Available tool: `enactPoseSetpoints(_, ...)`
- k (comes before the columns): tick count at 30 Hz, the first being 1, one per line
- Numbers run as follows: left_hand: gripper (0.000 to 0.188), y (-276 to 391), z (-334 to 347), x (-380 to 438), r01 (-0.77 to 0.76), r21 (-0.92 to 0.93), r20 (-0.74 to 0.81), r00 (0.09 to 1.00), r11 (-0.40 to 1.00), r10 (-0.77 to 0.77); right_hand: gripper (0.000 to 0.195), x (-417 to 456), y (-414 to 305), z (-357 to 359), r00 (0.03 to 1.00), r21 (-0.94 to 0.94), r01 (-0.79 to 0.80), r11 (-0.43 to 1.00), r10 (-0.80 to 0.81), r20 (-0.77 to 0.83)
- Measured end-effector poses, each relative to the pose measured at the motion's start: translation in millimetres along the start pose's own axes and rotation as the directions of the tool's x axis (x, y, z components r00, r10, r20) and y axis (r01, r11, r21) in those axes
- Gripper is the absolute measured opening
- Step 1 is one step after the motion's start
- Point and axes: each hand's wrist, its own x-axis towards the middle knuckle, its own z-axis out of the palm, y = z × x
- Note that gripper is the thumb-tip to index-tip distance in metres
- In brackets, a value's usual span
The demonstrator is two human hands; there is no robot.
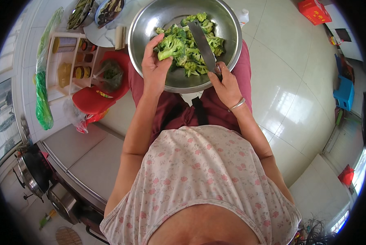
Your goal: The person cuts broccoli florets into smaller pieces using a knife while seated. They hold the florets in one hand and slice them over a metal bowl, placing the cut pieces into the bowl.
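A wide stainless steel bowl (134, 33) rests on my lap, with many cut broccoli florets (192, 65) in it. My left hand (155, 65) holds a larger broccoli piece (171, 47) by its side and stem over the left part of the bowl. In my right hand (227, 82) is the handle of a knife with a dark, broad blade (202, 43). The blade points up and left above the florets, its tip near the far pieces. My right wrist, with a silver bangle (238, 104), is close to the bowl's near rim.
To the left stand a red plastic stool (94, 102) with a bag of greens, a white rack (49, 52) of jars, and a round table (101, 38) bearing vegetables. A white bottle (244, 16) stands just beyond the bowl's right side. Pots (62, 202) are at lower left.
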Motion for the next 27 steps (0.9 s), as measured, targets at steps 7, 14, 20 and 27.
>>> enactPoseSetpoints(7,0.048,-8.5,-4.3,5.3,0.303,-0.342,0.108,0.953,0.890,-0.283,0.036,-0.2,9.2,2.4,0.999,0.064,-0.031,0.997,0.033,-0.042)
enactPoseSetpoints(14,0.054,-14.4,-9.7,2.8,0.480,-0.438,0.295,0.876,0.760,-0.382,0.039,2.4,18.1,1.7,0.994,0.099,-0.111,0.989,0.112,0.003)
enactPoseSetpoints(20,0.062,-11.3,-11.4,3.9,0.345,-0.245,0.243,0.927,0.906,-0.287,0.034,-2.0,10.7,2.6,0.997,0.041,0.008,0.999,-0.005,-0.073)
enactPoseSetpoints(27,0.064,-12.8,-21.1,12.6,0.209,-0.219,0.296,0.945,0.953,-0.139,0.025,-18.6,-33.9,-12.7,0.999,-0.027,0.047,0.999,-0.047,0.009)
